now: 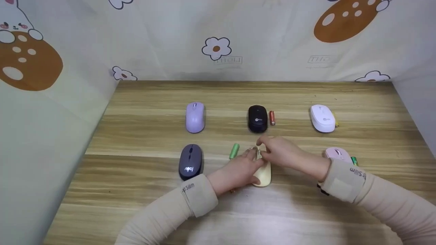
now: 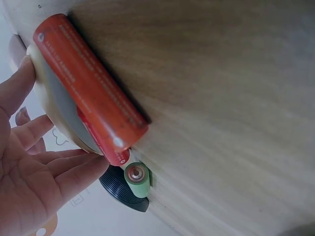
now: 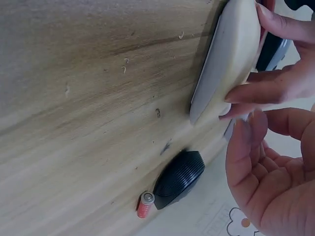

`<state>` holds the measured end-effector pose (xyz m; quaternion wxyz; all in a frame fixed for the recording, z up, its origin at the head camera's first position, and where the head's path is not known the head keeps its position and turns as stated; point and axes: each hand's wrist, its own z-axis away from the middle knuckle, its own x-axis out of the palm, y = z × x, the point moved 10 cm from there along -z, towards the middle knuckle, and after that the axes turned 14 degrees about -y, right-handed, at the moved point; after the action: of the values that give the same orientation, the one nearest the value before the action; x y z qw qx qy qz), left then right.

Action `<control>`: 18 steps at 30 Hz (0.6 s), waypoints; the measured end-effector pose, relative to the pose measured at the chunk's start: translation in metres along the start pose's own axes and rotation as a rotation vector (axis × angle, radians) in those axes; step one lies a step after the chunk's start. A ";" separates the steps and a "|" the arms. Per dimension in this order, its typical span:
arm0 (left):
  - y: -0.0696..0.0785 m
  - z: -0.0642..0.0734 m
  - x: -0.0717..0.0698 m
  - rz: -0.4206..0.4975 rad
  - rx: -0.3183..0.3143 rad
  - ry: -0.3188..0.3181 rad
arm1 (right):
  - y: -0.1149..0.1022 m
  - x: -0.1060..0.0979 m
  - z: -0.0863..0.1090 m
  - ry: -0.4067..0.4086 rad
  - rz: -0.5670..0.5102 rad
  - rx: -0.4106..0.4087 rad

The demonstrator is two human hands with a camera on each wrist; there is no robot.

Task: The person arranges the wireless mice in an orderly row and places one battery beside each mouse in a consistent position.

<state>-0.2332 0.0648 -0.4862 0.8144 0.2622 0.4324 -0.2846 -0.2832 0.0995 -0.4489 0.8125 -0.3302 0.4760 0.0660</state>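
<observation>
A pale yellow computer mouse [image 1: 263, 176] lies on the table between both hands. My left hand [image 1: 238, 172] holds it by the sides, thumb near its rear end and fingers towards its front. My right hand [image 1: 284, 152] is at the front end of the mouse, its fingers bent. In the right wrist view, thumb and fingertips come close together beside the mouse; whether they pinch anything is hidden. An orange battery [image 2: 91, 81] lies close to the left hand, with a red battery [image 2: 118, 156] partly behind it. A green battery [image 1: 234, 151] lies beyond the left hand.
Farther back are a purple mouse [image 1: 195, 117], a black mouse [image 1: 258, 119] with a red battery [image 1: 271, 118], and a white mouse [image 1: 323, 118] beside a yellow battery [image 1: 336, 120]. A dark grey mouse [image 1: 190, 161] stands left; a pink mouse [image 1: 337, 153] is partly behind the right forearm.
</observation>
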 end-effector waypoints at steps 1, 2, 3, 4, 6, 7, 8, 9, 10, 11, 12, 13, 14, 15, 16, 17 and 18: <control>0.000 0.000 0.000 -0.004 0.003 0.003 | -0.003 -0.002 -0.002 0.013 0.022 -0.013; 0.000 0.001 0.000 -0.001 0.006 0.003 | -0.007 -0.004 -0.005 0.026 0.042 -0.029; 0.000 0.002 -0.001 0.003 0.009 0.004 | -0.011 -0.007 -0.008 0.041 0.062 -0.052; 0.001 0.002 -0.001 0.007 0.014 0.005 | -0.016 -0.010 -0.012 0.052 0.083 -0.078; 0.001 0.003 -0.001 0.016 0.024 0.010 | -0.026 -0.014 -0.021 0.069 0.142 -0.152; 0.001 0.003 -0.001 0.019 0.024 0.011 | -0.032 -0.013 -0.026 0.066 0.174 -0.198; 0.001 0.003 -0.001 0.018 0.027 0.014 | -0.038 -0.012 -0.031 0.060 0.211 -0.244; 0.001 0.003 -0.001 0.019 0.031 0.017 | -0.044 -0.009 -0.035 0.051 0.258 -0.295; 0.001 0.002 -0.001 0.015 0.036 0.020 | -0.049 -0.005 -0.040 0.034 0.303 -0.341; 0.001 0.002 -0.001 0.007 0.038 0.024 | -0.054 -0.001 -0.043 0.013 0.343 -0.388; 0.002 0.002 -0.001 -0.001 0.038 0.026 | -0.057 0.005 -0.047 -0.014 0.374 -0.427; 0.002 0.002 -0.001 -0.009 0.038 0.029 | -0.060 0.010 -0.050 -0.042 0.397 -0.461; 0.002 0.002 -0.001 -0.016 0.041 0.033 | -0.062 0.015 -0.053 -0.066 0.423 -0.491; 0.002 0.002 -0.001 -0.022 0.042 0.036 | -0.064 0.019 -0.055 -0.087 0.445 -0.513; 0.003 0.002 -0.002 -0.034 0.042 0.042 | -0.066 0.023 -0.057 -0.107 0.459 -0.529; 0.003 0.002 -0.002 -0.041 0.041 0.046 | -0.067 0.026 -0.059 -0.119 0.470 -0.542; 0.003 0.002 -0.003 -0.044 0.039 0.048 | -0.068 0.027 -0.060 -0.122 0.488 -0.551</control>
<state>-0.2310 0.0659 -0.4823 0.7923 0.2751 0.4517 -0.3042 -0.2835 0.0055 -0.4588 0.6804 -0.4087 0.4558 0.4027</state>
